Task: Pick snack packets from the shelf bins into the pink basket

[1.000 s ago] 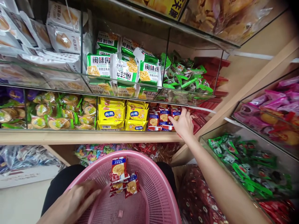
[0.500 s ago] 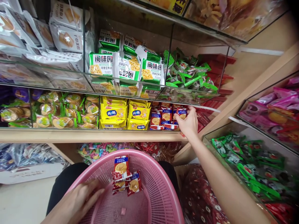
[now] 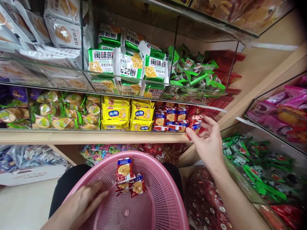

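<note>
My right hand (image 3: 208, 142) is closed in a pinch on a red and blue cookie packet (image 3: 194, 125), held just in front of the shelf's right end. More red and blue cookie packets (image 3: 170, 118) stand in the shelf compartment beside it. My left hand (image 3: 80, 204) grips the near left rim of a pink plastic basket (image 3: 163, 198) on my lap. Three of the same packets (image 3: 127, 180) lie inside the basket.
Yellow cracker packs (image 3: 127, 116) and green-wrapped round biscuits (image 3: 62, 111) fill the same shelf to the left. Green-and-white packs (image 3: 127, 65) sit behind a glass front above. Glass bins of green (image 3: 259, 169) and pink sweets (image 3: 283, 111) stand at right.
My right hand has drawn back from the shelf compartment toward me and to the right, now holding a cookie packet. My left hand and the basket have stayed put.
</note>
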`<state>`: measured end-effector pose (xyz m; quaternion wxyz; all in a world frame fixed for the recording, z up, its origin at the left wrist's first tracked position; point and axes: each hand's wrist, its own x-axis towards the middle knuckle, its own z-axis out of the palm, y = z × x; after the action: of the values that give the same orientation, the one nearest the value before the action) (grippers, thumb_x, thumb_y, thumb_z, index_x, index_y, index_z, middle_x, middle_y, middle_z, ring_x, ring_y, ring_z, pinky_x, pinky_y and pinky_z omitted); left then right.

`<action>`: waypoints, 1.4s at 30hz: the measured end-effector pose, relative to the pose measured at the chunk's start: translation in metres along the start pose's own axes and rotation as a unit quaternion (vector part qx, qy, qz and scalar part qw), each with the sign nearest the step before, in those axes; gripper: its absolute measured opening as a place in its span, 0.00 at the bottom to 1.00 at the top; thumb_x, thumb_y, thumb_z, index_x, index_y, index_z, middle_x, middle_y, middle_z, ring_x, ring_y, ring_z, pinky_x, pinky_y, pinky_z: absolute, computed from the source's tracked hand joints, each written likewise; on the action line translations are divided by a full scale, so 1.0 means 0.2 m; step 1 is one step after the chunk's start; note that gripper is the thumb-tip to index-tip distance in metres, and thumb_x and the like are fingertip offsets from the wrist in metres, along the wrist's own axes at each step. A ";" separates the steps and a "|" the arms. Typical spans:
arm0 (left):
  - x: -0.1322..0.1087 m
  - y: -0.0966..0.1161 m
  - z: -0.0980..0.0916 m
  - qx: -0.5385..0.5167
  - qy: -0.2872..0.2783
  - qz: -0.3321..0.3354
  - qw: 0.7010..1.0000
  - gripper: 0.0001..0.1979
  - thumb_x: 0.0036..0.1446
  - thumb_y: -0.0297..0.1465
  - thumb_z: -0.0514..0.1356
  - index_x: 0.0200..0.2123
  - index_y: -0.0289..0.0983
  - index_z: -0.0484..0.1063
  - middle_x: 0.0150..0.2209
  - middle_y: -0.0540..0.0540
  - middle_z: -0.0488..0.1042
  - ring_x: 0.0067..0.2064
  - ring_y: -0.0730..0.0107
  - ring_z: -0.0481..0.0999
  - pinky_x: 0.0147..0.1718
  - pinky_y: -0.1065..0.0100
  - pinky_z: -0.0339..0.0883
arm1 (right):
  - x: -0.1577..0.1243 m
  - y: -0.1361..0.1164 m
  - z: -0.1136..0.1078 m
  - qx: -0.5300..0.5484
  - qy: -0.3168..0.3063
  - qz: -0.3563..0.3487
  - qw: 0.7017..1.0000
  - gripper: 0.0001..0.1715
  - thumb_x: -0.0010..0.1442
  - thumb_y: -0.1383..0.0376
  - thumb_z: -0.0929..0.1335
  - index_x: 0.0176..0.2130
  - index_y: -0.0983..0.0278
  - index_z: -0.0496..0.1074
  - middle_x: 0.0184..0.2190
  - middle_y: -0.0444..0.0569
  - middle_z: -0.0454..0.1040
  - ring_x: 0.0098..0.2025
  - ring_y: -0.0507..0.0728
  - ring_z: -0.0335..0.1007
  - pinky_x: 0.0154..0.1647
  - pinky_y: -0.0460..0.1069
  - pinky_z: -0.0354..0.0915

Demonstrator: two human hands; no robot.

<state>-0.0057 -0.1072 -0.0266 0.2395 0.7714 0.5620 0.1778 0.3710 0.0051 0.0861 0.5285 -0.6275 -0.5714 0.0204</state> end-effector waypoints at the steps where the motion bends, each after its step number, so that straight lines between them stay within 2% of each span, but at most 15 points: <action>1: 0.00 0.01 0.00 -0.002 0.002 0.002 1.000 0.14 0.61 0.43 0.54 0.41 0.46 0.76 0.41 0.49 0.79 0.41 0.63 0.79 0.39 0.67 0.74 | -0.05 -0.03 -0.03 -0.003 -0.009 -0.011 1.000 0.41 0.49 0.53 0.72 0.58 0.61 0.59 0.47 0.52 0.70 0.34 0.54 0.64 0.40 0.54 0.65; 4: 0.01 0.02 -0.01 -0.009 0.000 0.004 1.000 0.14 0.62 0.43 0.53 0.42 0.46 0.76 0.40 0.49 0.80 0.39 0.64 0.79 0.37 0.68 0.75 | -0.23 -0.13 -0.08 -0.001 -0.064 -0.011 0.998 0.39 0.51 0.53 0.71 0.58 0.58 0.58 0.49 0.51 0.69 0.46 0.59 0.65 0.51 0.59 0.62; 7: 0.01 0.01 0.00 -0.014 -0.006 0.006 1.000 0.15 0.62 0.43 0.52 0.42 0.46 0.75 0.40 0.49 0.80 0.39 0.64 0.79 0.37 0.68 0.75 | -0.42 -0.19 -0.06 0.033 -0.175 0.045 0.983 0.39 0.53 0.54 0.70 0.60 0.55 0.55 0.52 0.51 0.68 0.52 0.60 0.66 0.54 0.58 0.63; 10: 0.00 0.01 0.00 -0.011 -0.010 -0.002 1.000 0.15 0.62 0.43 0.52 0.42 0.45 0.75 0.41 0.49 0.79 0.40 0.62 0.79 0.38 0.66 0.74 | -0.61 -0.21 0.00 0.063 -0.308 0.106 0.943 0.40 0.55 0.57 0.69 0.62 0.54 0.51 0.55 0.50 0.67 0.55 0.59 0.66 0.56 0.56 0.63; 13: -0.01 0.00 0.00 -0.014 -0.021 -0.012 1.000 0.15 0.63 0.43 0.52 0.43 0.45 0.74 0.40 0.48 0.79 0.40 0.63 0.79 0.38 0.66 0.73 | -0.74 -0.20 0.08 0.067 -0.412 0.129 0.899 0.40 0.54 0.62 0.68 0.63 0.57 0.52 0.59 0.51 0.64 0.60 0.58 0.61 0.61 0.55 0.58; 16: -0.01 0.00 0.00 -0.018 -0.043 -0.026 0.999 0.16 0.63 0.44 0.50 0.43 0.44 0.74 0.40 0.48 0.79 0.40 0.62 0.78 0.39 0.65 0.72 | -0.81 -0.18 0.15 0.026 -0.490 0.119 0.863 0.42 0.53 0.65 0.67 0.64 0.62 0.52 0.62 0.53 0.60 0.64 0.59 0.56 0.64 0.54 0.54; 19: -0.01 0.01 -0.01 -0.014 -0.062 -0.041 0.997 0.19 0.63 0.45 0.48 0.41 0.42 0.73 0.39 0.47 0.79 0.40 0.61 0.78 0.40 0.63 0.72 | -0.84 -0.17 0.19 -0.047 -0.542 0.086 0.834 0.42 0.53 0.66 0.67 0.64 0.67 0.53 0.62 0.57 0.60 0.63 0.61 0.56 0.64 0.54 0.55; 22: -0.01 0.02 -0.01 -0.007 -0.073 -0.038 0.997 0.20 0.63 0.46 0.47 0.39 0.42 0.74 0.39 0.46 0.79 0.41 0.59 0.79 0.40 0.62 0.73 | -0.84 -0.16 0.23 -0.144 -0.568 0.059 0.808 0.43 0.53 0.68 0.68 0.65 0.68 0.52 0.62 0.61 0.60 0.63 0.66 0.56 0.62 0.56 0.57; 26: -0.02 0.00 0.00 -0.001 -0.038 -0.029 0.999 0.17 0.61 0.45 0.50 0.42 0.44 0.75 0.41 0.47 0.80 0.42 0.59 0.80 0.41 0.63 0.74 | -0.82 -0.18 0.28 -0.224 -0.566 0.015 0.793 0.41 0.55 0.68 0.67 0.65 0.68 0.53 0.61 0.65 0.60 0.60 0.69 0.62 0.58 0.58 0.61; 31: -0.03 -0.02 0.03 -0.004 -0.014 -0.004 1.000 0.16 0.61 0.43 0.52 0.44 0.45 0.75 0.44 0.47 0.79 0.43 0.60 0.79 0.43 0.64 0.74 | -0.77 -0.23 0.34 -0.271 -0.551 -0.033 0.789 0.38 0.58 0.67 0.67 0.64 0.72 0.54 0.56 0.70 0.65 0.52 0.70 0.70 0.50 0.59 0.67; 36: -0.04 -0.01 0.04 -0.006 -0.010 0.007 1.000 0.16 0.62 0.44 0.52 0.44 0.45 0.75 0.44 0.46 0.79 0.42 0.59 0.80 0.42 0.63 0.74 | -0.75 -0.26 0.41 -0.295 -0.550 -0.028 0.781 0.40 0.56 0.68 0.69 0.63 0.74 0.55 0.51 0.70 0.69 0.48 0.69 0.72 0.46 0.58 0.69; 42: -0.05 -0.06 0.08 0.002 -0.002 0.025 1.000 0.17 0.63 0.44 0.51 0.44 0.44 0.73 0.44 0.46 0.79 0.43 0.59 0.79 0.42 0.63 0.74 | -0.76 -0.28 0.46 -0.292 -0.550 -0.026 0.782 0.39 0.54 0.68 0.70 0.61 0.77 0.57 0.45 0.70 0.73 0.45 0.68 0.74 0.44 0.58 0.70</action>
<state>-0.0095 -0.1168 -0.0466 0.2346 0.7862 0.5424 0.1809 0.2206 -0.0602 -0.0047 -0.0832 -0.6190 -0.7598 0.1804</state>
